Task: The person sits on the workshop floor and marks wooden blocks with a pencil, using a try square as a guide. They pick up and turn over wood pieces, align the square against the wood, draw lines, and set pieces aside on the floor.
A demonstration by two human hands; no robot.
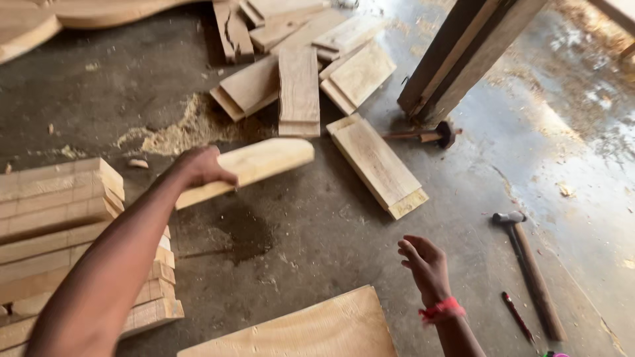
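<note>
Left hand lifts a pale wooden board above the floor
Grip clenched on the board's near end, far end pointing to two o'clock; right hand hangs released, fingers spread, hammer at its three o'clock

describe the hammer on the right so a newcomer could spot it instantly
Start at the dark slanted timber post at top right and go down the bare concrete floor. The hammer lies right of the open right hand, metal head pointing away. The thin red-and-black pencil beside it is far slimmer.
</note>
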